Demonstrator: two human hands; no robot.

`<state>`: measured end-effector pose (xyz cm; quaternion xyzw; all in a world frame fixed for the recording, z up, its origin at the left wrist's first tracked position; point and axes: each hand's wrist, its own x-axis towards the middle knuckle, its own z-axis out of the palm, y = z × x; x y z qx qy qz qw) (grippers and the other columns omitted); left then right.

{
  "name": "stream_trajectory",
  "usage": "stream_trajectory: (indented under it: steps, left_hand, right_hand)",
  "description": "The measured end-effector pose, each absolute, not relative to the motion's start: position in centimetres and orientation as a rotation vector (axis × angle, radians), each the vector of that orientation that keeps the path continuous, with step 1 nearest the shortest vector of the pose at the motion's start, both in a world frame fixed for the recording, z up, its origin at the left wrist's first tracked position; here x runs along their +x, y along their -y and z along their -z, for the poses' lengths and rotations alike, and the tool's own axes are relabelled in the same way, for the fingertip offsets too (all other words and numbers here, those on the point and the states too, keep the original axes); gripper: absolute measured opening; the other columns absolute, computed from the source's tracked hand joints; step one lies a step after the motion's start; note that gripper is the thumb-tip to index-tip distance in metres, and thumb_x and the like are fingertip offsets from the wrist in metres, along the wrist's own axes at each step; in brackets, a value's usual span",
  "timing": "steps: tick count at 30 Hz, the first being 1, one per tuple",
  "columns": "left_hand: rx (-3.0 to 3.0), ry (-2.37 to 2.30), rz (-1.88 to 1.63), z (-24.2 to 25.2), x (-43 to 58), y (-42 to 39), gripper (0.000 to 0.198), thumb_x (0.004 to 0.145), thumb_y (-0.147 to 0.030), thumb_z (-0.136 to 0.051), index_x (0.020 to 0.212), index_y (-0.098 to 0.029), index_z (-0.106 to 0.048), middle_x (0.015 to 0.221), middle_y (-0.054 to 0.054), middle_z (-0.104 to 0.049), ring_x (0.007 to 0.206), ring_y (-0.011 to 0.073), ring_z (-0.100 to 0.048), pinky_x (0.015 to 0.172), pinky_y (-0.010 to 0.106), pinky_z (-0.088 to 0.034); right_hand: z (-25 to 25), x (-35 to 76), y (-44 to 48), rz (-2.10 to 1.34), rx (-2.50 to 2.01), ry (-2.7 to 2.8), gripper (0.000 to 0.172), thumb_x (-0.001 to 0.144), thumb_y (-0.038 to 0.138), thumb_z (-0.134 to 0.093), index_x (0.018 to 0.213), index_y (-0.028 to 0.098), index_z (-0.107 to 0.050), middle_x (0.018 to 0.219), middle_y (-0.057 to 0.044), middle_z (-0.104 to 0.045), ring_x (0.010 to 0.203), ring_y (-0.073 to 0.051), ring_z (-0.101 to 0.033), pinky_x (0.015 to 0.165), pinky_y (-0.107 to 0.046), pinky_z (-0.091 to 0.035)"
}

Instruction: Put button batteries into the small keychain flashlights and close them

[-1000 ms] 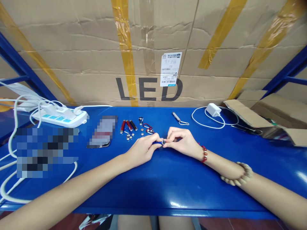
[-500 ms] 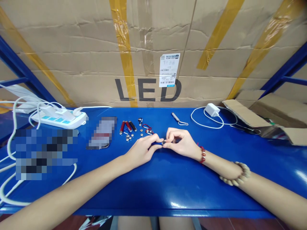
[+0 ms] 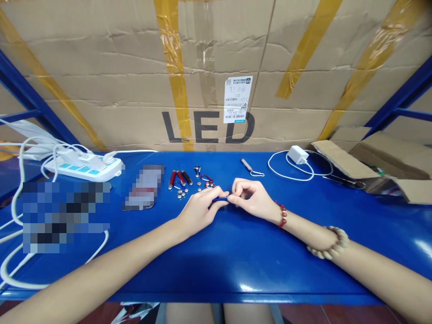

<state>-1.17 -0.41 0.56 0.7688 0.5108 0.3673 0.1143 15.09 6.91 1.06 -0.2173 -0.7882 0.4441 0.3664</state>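
Note:
A small blue flashlight tube (image 3: 222, 199) is pinched between the thumb and forefinger of my left hand (image 3: 201, 209). My right hand (image 3: 252, 198) is closed in a pinch at the tube's right end; whatever its fingertips hold there is hidden. Left of my hands lie two red tubes (image 3: 176, 178) and a black tube (image 3: 186, 177). Several button cells (image 3: 182, 193) are scattered near them, with a blue carabiner clip (image 3: 179, 185), a red carabiner clip (image 3: 206, 178) and a small silver end piece (image 3: 197, 170). A silver flashlight with a carabiner (image 3: 247, 165) lies behind my right hand.
A phone (image 3: 143, 186) lies at left, near a white power strip (image 3: 84, 166) with tangled white cables. At the back right are a white charger (image 3: 297, 155) with its cable and an open cardboard box (image 3: 391, 153). A large taped carton (image 3: 128, 90) stands along the table's rear.
The dark and silver piece seen at the tube's right end is now covered by my right fingertips. My right hand has shifted slightly left and up; my left keeps its pinch.

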Motion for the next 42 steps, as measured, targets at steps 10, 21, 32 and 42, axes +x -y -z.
stream_trajectory:
  steps: [10, 21, 32, 42]
  left_hand:
    - [2.267, -1.475, -1.091, -0.93, -1.18, 0.36, 0.024, 0.087, -0.022, -0.046, 0.106, -0.023, -0.06, 0.104, 0.002, -0.067, 0.095, 0.0177, -0.061, 0.088, 0.031, -0.045]
    - [2.166, -1.54, -1.095, -1.16, -1.03, 0.37, 0.021, 0.089, -0.024, -0.038, 0.103, -0.019, -0.054, 0.081, 0.002, -0.065, 0.072, 0.0142, -0.06, 0.07, 0.024, -0.044]
    - [2.133, -1.585, -0.961, -1.41, -1.22, 0.4, 0.023, 0.09, -0.024, -0.032, 0.097, -0.02, -0.053, 0.063, -0.004, -0.055, 0.058, 0.0116, -0.052, 0.06, 0.021, -0.037]
    - [2.161, -1.508, -0.834, -1.61, -1.35, 0.51, 0.024, 0.091, -0.027, -0.03, 0.082, -0.02, -0.051, 0.064, -0.004, -0.054, 0.059, 0.0114, -0.052, 0.061, 0.022, -0.036]
  right_hand:
    - [-0.96, 14.74, -7.19, -1.355, -0.561, 1.914, 0.042, 0.065, 0.045, -0.069, 0.052, 0.016, -0.042, 0.058, 0.003, -0.049, 0.045, -0.005, -0.045, 0.043, -0.019, -0.036]
    - [-0.79, 14.7, -7.12, -1.146, -0.655, 1.915, 0.027, 0.067, 0.04, -0.069, 0.074, 0.015, -0.058, 0.061, 0.002, -0.053, 0.044, -0.006, -0.047, 0.041, -0.019, -0.038]
    - [-0.93, 14.94, -7.51, -0.917, -0.503, 1.98, 0.016, 0.071, 0.034, -0.068, 0.07, 0.018, -0.069, 0.078, -0.002, -0.056, 0.047, -0.005, -0.047, 0.041, -0.021, -0.041]
    - [-0.84, 15.26, -7.51, -1.016, -0.459, 2.006, 0.015, 0.069, 0.028, -0.07, 0.061, 0.015, -0.066, 0.078, -0.002, -0.055, 0.049, -0.004, -0.047, 0.041, -0.019, -0.038]
